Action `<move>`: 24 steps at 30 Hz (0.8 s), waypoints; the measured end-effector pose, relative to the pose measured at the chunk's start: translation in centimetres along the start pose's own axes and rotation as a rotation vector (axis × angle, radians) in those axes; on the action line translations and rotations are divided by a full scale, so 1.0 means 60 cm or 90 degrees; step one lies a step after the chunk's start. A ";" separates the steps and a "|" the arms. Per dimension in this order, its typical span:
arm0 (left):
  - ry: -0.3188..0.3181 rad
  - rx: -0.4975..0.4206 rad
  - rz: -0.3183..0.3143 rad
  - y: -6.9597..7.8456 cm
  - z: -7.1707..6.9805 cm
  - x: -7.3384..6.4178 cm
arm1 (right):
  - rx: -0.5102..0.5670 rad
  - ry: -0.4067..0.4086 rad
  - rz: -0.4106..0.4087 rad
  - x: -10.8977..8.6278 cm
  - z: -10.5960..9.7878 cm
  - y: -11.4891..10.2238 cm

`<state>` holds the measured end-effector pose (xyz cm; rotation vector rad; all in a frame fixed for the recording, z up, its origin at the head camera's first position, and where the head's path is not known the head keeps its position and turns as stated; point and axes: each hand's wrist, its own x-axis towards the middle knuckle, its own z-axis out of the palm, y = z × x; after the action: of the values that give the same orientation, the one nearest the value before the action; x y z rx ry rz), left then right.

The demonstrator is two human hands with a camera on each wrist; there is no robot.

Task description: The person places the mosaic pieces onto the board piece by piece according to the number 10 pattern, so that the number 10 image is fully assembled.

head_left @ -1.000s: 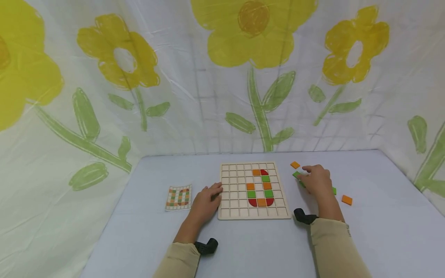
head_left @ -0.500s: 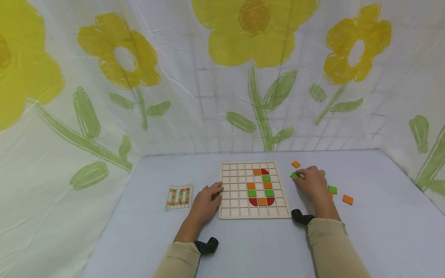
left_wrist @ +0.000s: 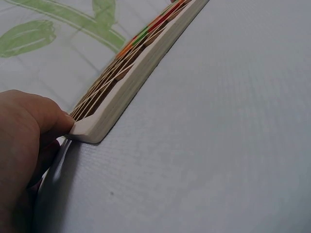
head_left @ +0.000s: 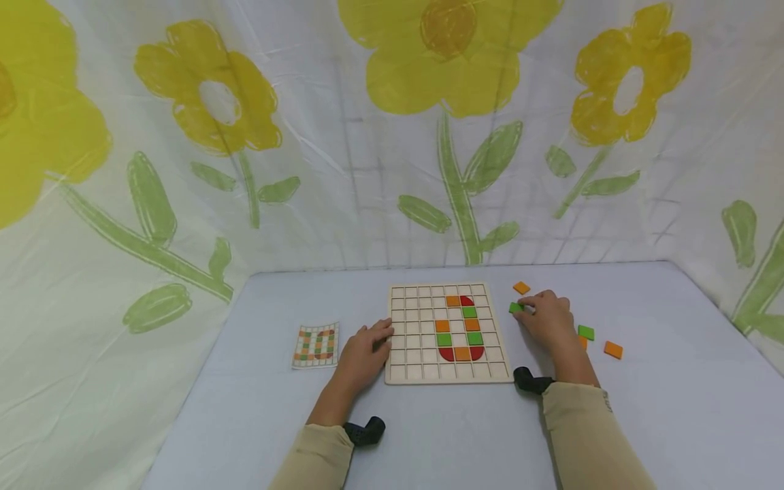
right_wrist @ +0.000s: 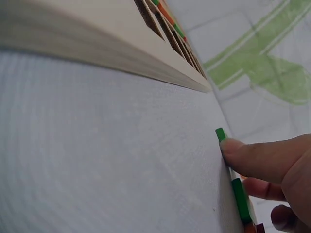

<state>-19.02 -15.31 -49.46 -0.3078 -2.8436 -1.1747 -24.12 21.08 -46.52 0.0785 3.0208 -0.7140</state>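
Note:
A square wooden grid board (head_left: 413, 373) lies on the table, with orange, green and red tiles set in a looped shape on its right half. My left hand (head_left: 363, 357) rests against the board's left edge, its thumb touching the rim near the corner in the left wrist view. Right of the board, my right hand (head_left: 549, 323) pinches a green square tile (head_left: 515, 307), low over the table. The right wrist view shows the thumb on this green tile (right_wrist: 220, 133); the fingers behind are partly hidden.
Loose tiles lie around the right hand: an orange tile (head_left: 521, 288) behind it, a green tile (head_left: 586, 333) and another orange tile (head_left: 613, 350) to its right. A small paper pattern card (head_left: 316, 345) lies left of the board. A flower-printed curtain (head_left: 367, 224) hangs behind the table.
The right hand has moved slightly left and taken the green tile between thumb and finger, shifting it a little towards the board. The left hand stays at the board's edge.

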 end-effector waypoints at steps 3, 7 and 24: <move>-0.001 0.003 -0.003 0.000 0.000 0.000 | 0.004 0.004 -0.010 0.000 0.000 -0.001; -0.002 0.003 -0.005 -0.001 -0.001 0.000 | 0.023 0.018 -0.056 0.002 0.000 -0.009; -0.003 -0.001 0.022 0.002 -0.010 -0.003 | 0.088 -0.071 -0.185 0.007 0.063 -0.178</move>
<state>-18.83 -15.67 -48.99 -0.3601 -2.8295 -1.1724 -25.04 9.85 -45.16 -0.3910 2.9025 -0.9126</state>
